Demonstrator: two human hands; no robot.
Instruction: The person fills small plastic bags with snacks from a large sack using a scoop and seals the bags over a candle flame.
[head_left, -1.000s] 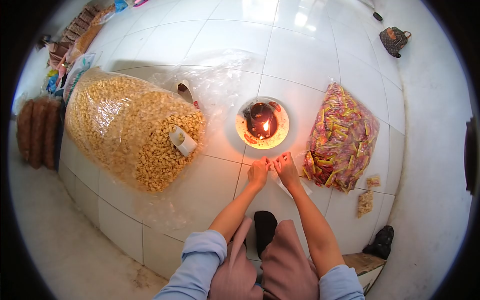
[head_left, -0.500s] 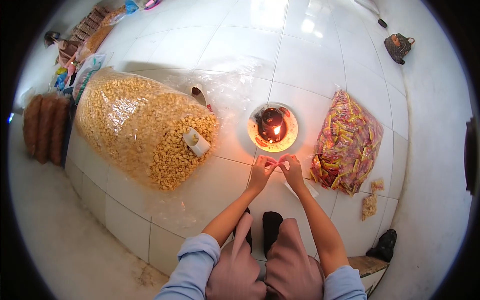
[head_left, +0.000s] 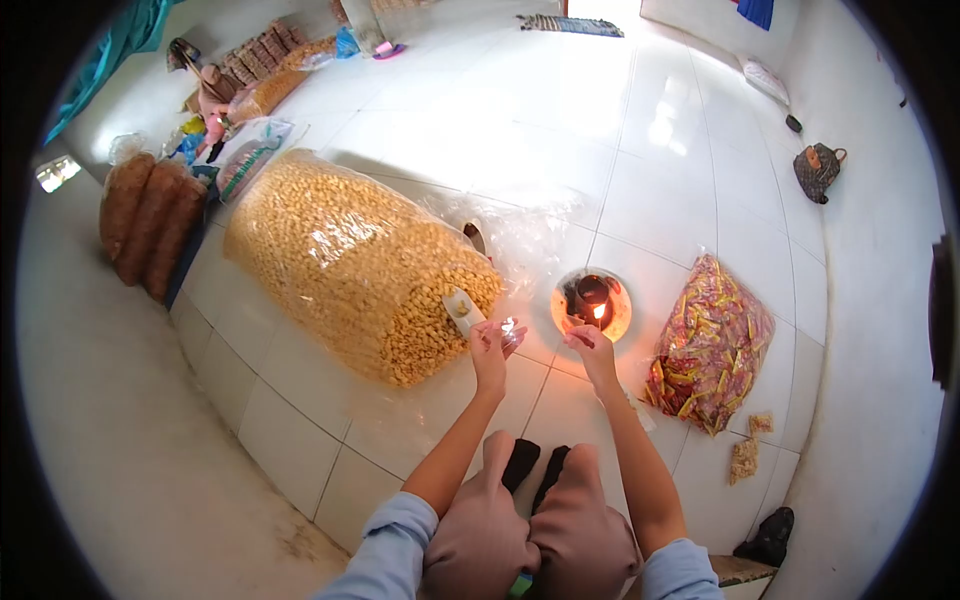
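My left hand is closed on a small clear plastic bag, beside the mouth of a big bag of yellow ring-shaped snacks. Just beyond its fingers a white scoop rests on the snacks. My right hand is pinched at the near side of a round dish; what its fingers hold, if anything, I cannot make out. A dark burner stands in the dish with a lit flame. To the right lies a clear bag full of small red and yellow packets.
Two small packs of snacks lie near the right wall. Long bags of brown snacks lean at the left. A person sits at the far left. A brown backpack and a black bag are by the right wall.
My hands, together in front of the flame before, have come apart. The left has moved toward the scoop with the plastic bag; the right stays near the dish. The view has tilted up.
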